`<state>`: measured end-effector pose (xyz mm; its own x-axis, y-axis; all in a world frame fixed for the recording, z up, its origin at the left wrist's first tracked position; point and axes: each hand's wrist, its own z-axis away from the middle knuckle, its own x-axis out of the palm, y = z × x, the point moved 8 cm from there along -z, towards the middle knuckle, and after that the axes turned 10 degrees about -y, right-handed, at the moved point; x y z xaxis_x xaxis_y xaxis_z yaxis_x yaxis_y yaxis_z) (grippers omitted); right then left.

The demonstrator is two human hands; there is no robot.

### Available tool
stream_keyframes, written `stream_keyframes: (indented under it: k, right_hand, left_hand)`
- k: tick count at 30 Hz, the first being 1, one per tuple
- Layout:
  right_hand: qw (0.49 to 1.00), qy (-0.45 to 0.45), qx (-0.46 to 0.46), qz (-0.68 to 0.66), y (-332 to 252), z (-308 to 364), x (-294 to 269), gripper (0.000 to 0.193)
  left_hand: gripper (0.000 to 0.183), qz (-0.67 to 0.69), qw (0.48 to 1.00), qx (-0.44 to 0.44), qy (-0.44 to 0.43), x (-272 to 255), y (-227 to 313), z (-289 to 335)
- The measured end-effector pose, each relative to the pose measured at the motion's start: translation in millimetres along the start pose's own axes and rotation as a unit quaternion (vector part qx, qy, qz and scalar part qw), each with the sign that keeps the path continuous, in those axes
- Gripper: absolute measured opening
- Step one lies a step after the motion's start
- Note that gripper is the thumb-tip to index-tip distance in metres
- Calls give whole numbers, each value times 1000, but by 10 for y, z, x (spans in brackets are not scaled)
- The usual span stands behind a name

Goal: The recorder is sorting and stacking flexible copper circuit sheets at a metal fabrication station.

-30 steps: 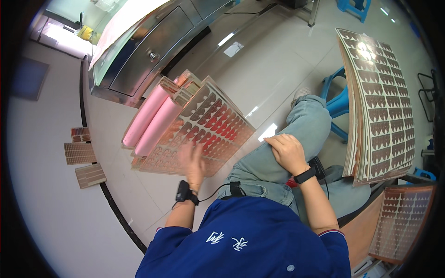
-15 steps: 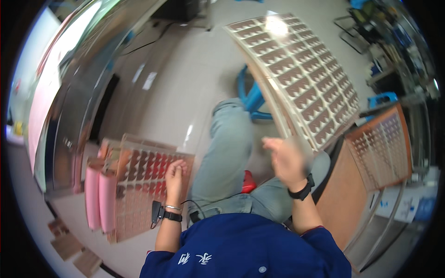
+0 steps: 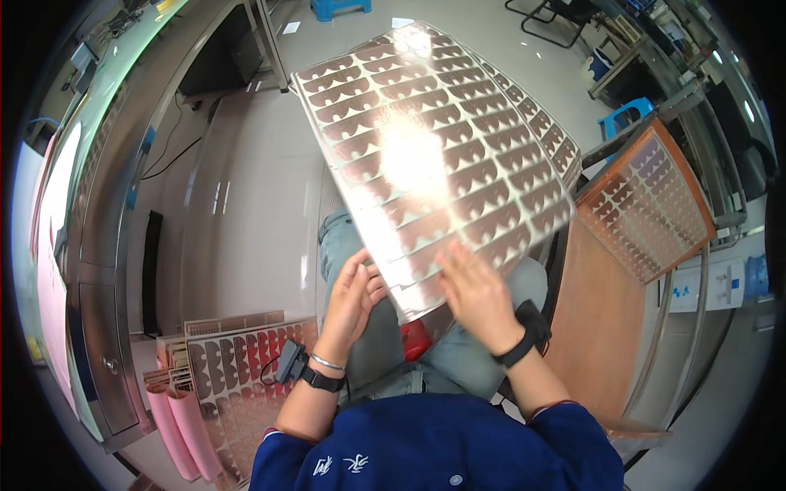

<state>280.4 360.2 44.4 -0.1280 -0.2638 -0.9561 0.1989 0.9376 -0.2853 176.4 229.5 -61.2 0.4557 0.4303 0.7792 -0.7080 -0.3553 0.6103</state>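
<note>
A large pale sheet [image 3: 458, 196] printed with rows of brown, notched shapes lies in front of me, its near corner above my lap. It sits askew over a similar sheet [image 3: 540, 123] that shows along its far right edge. Beside the near left edge is my left hand [image 3: 350, 301], fingers loosely curved and apart, the fingertips at the edge. My right hand [image 3: 475, 296] rests on the near part of the sheet with its fingers stretched out over the surface, slightly blurred. What lies under the sheet is hidden.
Patterned panels [image 3: 237, 360] stand at the lower left next to two pink rolls [image 3: 180, 430]. On the right are a brown board [image 3: 594, 327] and an orange-edged patterned sheet [image 3: 655, 204]. A metal cabinet [image 3: 106, 327] lines the left; a blue stool [image 3: 340, 8] stands far off.
My left hand has gone from the panels at the left to the large sheet's edge. My right hand now lies on the sheet. The sheet appears farther left, and my view has turned.
</note>
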Motion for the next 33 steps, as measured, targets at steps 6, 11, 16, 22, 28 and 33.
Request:
stream_keyframes:
  k: [6, 11, 16, 22, 28, 33]
  right_hand:
    - [974, 34, 3, -224, 200, 170, -297, 22]
    - [949, 215, 207, -98, 1384, 731, -583, 28]
    - [882, 226, 311, -274, 1983, 1205, -240, 28]
    - [824, 194, 335, -413, 1785, 1140, -208, 27]
    - [767, 238, 340, -489, 1832, 1248, -272, 26]
    - [754, 254, 331, -508, 1686, 1277, -342, 26]
  left_hand:
    - [35, -60, 996, -12, 68, -167, 257, 86]
    - [38, -68, 994, -11, 79, -248, 373, 191]
    - [44, -40, 993, 0, 107, -292, 391, 243]
    - [36, -175, 971, 46, 157, -356, 583, 317]
    - [29, -278, 942, 91, 163, -629, 609, 348]
    - [31, -394, 892, 93, 202, -644, 706, 366]
